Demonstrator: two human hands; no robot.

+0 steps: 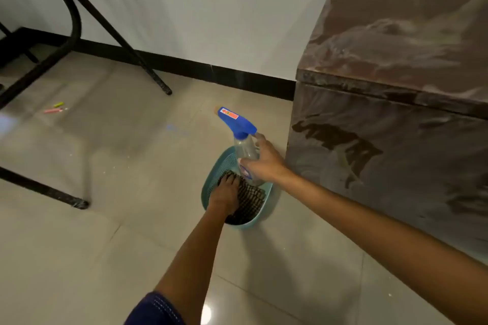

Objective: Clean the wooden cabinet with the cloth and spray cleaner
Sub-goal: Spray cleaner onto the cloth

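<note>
A teal plastic basket [211, 187] sits on the tiled floor beside the brown wooden cabinet [396, 87], whose top and side are streaked and dusty. Inside the basket lies a dark striped cloth [250, 199]. My left hand [224, 195] rests on the cloth with fingers spread over it. My right hand [261, 161] grips the clear body of a spray bottle [244, 145] with a blue trigger head, held upright over the basket's far end.
Black metal table legs [148, 66] stand at the left and far left. Small coloured bits [54, 109] lie on the floor under them. A white wall with a black skirting runs along the back.
</note>
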